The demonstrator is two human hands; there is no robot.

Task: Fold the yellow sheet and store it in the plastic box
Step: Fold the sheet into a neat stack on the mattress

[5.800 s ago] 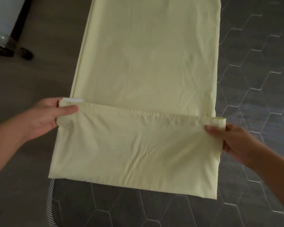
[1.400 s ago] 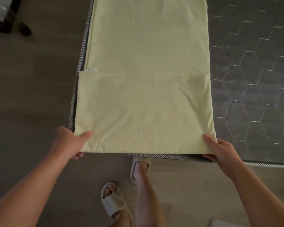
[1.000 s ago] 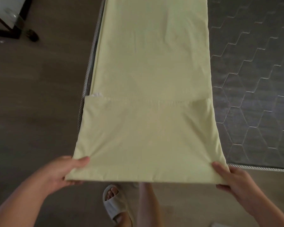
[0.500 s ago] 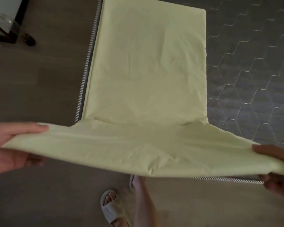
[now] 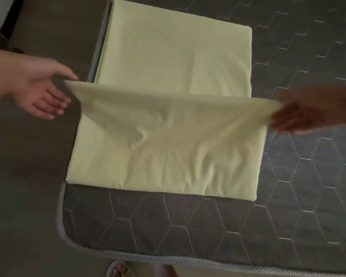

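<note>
Yellow sheet [image 5: 174,56] is laid out on the mattress [image 5: 188,232], right along its left edge, with the near part lifted up as a flap and held over the flat part. No plastic box is seen in shot, so storing looks a way off; folding is judged to be the step in hand.

On the left, the flap's left corner is pinched by the left grip [image 5: 38,90]. Thumb and forefinger seem closed on the cloth and the other fingers are spread loose, tbh it's blurry so the exact pinch can't be sworn to. That corner is hung out over the floor [image 5: 24,176], so it should probably be brought inward to stay square with the layer below.

In the middle, the flap is sagged and rumpled. More tension across the raised edge would likely be needed before it's set down, otherwise wrinkles get trapped inside the fold.

On the right, the other corner is pinched by the right grip [image 5: 304,112], fingers closed on the cloth, though it's dark and smeared. Both corners should be lowered together, matched to the far corners, then the top smoothed flat.
</note>
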